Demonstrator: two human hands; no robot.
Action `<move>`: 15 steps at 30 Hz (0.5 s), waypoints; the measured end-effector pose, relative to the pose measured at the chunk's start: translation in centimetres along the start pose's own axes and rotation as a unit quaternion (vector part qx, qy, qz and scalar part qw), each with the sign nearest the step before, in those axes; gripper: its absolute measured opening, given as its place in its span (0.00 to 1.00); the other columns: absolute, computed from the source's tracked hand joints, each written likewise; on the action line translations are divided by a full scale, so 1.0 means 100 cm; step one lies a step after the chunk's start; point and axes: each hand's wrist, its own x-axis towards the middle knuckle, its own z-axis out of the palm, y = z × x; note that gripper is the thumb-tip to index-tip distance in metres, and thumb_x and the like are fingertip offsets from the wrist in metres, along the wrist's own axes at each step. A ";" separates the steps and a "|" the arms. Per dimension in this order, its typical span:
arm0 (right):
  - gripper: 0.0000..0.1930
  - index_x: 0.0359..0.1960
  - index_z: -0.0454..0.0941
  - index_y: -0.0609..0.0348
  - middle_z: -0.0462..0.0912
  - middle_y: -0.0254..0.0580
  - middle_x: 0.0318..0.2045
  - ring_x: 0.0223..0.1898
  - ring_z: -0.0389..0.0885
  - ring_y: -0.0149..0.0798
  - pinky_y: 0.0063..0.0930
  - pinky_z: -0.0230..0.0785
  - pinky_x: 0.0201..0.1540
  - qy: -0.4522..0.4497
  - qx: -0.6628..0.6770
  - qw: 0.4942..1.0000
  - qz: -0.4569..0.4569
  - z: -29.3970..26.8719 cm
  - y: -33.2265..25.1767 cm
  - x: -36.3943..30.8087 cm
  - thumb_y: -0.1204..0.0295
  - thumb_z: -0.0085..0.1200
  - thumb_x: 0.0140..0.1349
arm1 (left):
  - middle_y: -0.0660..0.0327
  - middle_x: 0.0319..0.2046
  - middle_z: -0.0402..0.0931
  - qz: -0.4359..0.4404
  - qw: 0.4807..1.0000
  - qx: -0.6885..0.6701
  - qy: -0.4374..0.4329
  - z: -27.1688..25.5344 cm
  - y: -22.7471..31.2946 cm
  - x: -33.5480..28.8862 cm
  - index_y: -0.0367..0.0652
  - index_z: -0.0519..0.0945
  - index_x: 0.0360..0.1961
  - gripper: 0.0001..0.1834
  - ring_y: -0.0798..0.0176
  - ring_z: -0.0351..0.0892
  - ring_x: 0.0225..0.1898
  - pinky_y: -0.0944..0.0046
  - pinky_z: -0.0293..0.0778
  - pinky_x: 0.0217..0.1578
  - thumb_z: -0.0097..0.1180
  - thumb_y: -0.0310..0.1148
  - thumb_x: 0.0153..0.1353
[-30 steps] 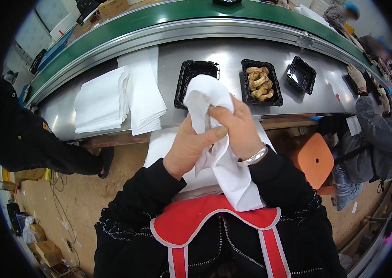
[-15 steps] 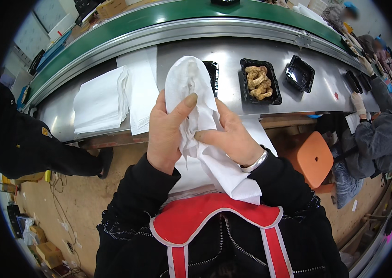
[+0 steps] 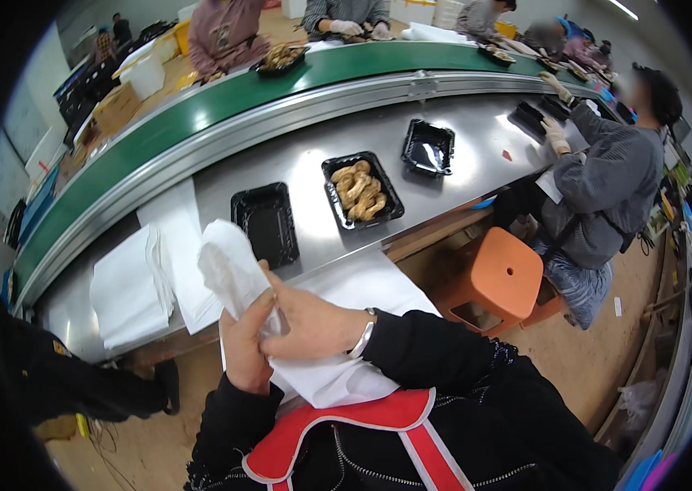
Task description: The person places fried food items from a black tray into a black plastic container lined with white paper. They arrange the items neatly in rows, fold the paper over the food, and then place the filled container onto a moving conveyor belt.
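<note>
A soft white sheet (image 3: 231,260), paper or thin cloth, is bunched between my hands, its rounded folded end sticking up. My left hand (image 3: 246,348) is wrapped around its lower part with the thumb up. Overlapping it, my right hand (image 3: 313,321) presses the folds together, fingers closed. Whether anything lies inside the folds is hidden. More white material (image 3: 329,380) hangs below, over my red apron (image 3: 346,417). Just beyond the sheet's tip sits a black plastic tray (image 3: 264,229) with nothing in it. To its right, another black tray (image 3: 396,209) holds several brown, knobbly mushrooms (image 3: 358,192).
White sheets (image 3: 129,286) lie stacked on the metal table (image 3: 313,131) at left. A third black tray (image 3: 428,147) stands farther right. Behind runs a green conveyor belt (image 3: 223,102) carrying a filled tray (image 3: 280,59). An orange stool (image 3: 505,274) and a gloved co-worker (image 3: 608,180) are at right.
My view has swung right and up, showing more of the belt and co-workers. My hands have drawn together and closed around the sheet, which was spread more upright between them before.
</note>
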 end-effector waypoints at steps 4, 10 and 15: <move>0.62 0.77 0.29 0.70 0.77 0.76 0.53 0.52 0.81 0.66 0.42 0.75 0.56 0.012 -0.011 0.998 -0.059 0.004 0.003 -0.005 0.63 0.64 0.51 | 0.57 0.59 0.78 0.021 0.999 0.026 0.019 0.002 -0.004 0.002 0.34 0.73 0.66 0.27 0.60 0.75 0.61 0.60 0.68 0.62 0.56 0.34 0.68; 0.59 0.77 0.30 0.69 0.80 0.76 0.45 0.44 0.83 0.67 0.46 0.76 0.50 0.046 -0.033 0.997 -0.050 0.008 0.005 -0.006 0.70 0.60 0.50 | 0.55 0.62 0.75 0.033 0.999 -0.039 -0.008 -0.002 0.001 0.000 0.34 0.67 0.70 0.30 0.59 0.76 0.60 0.59 0.70 0.62 0.56 0.30 0.68; 0.56 0.79 0.33 0.58 0.81 0.74 0.42 0.41 0.83 0.68 0.48 0.77 0.46 0.080 -0.011 0.995 -0.056 0.008 -0.004 -0.009 0.73 0.57 0.51 | 0.55 0.58 0.76 0.097 0.994 0.019 -0.037 0.015 0.000 -0.005 0.34 0.67 0.68 0.32 0.58 0.76 0.60 0.58 0.69 0.63 0.60 0.30 0.63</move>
